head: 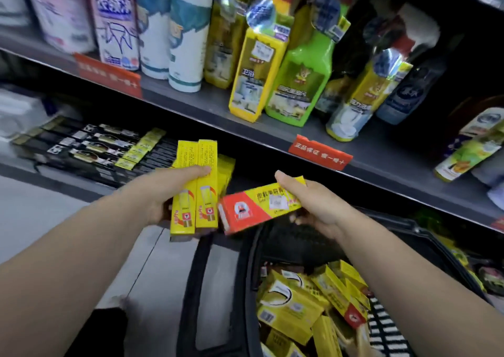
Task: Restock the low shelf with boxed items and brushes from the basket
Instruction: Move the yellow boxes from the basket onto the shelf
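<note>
- Low shelf (68,178): it runs under the shelf of bottles (272,70). Flat black boxes (95,149) lie stacked towards its left end.
- Basket (246,288): black, below the shelf's front edge at the right, with yellow boxed items (300,302) piled inside.
- Red-and-yellow box (261,206): held crosswise over the basket's far rim. Its red end is just beside the lower ends of the yellow boxes.
- Yellow boxes (201,187): two side by side, upright, in front of the shelf's edge and right of the black boxes.
- Left hand (161,193): grips the yellow boxes, with the thumb across their faces and the fingers hidden behind.
- Right hand (319,206): pinches the red-and-yellow box at its right end, thumb on the upper edge and fingers curled beneath.
</note>
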Tool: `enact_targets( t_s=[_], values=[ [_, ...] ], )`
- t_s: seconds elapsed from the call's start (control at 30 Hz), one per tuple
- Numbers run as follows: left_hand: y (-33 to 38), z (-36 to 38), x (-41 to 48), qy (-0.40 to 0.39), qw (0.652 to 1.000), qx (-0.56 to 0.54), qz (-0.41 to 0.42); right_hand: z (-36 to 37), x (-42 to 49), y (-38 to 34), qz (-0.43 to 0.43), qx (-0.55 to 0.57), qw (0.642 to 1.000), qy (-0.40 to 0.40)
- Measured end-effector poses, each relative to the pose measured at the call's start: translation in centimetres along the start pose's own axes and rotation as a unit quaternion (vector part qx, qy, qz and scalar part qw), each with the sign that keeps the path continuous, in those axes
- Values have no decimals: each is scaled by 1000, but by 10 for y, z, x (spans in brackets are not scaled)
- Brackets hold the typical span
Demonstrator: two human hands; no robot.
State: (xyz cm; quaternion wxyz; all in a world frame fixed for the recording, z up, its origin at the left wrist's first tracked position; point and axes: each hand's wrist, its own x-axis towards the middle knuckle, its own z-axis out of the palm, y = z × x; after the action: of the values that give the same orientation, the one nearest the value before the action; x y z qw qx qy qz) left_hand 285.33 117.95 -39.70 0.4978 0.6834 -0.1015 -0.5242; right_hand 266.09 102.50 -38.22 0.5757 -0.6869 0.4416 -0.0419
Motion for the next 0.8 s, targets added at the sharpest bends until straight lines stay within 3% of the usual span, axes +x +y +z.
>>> enact_targets(
  t_s=[0.13,0.27,0.5,0.6,0.8],
  values=[
    [3,-44,30,53,998,-11,-22,29,40,-10,-19,-13,998,53],
    [-9,-64,59,56,995,-65,-59,61,78,-18,-66,-30,994,76],
    [-19,-78,106,77,988,-123,-59,90,157,-20,-77,-44,977,196],
    [-24,-80,124,90,986,-133,-47,94,190,-13,-41,-128,976,174],
    [-35,-81,142,95,986,-123,-52,96,217,5,5,-221,974,49]
  ],
)
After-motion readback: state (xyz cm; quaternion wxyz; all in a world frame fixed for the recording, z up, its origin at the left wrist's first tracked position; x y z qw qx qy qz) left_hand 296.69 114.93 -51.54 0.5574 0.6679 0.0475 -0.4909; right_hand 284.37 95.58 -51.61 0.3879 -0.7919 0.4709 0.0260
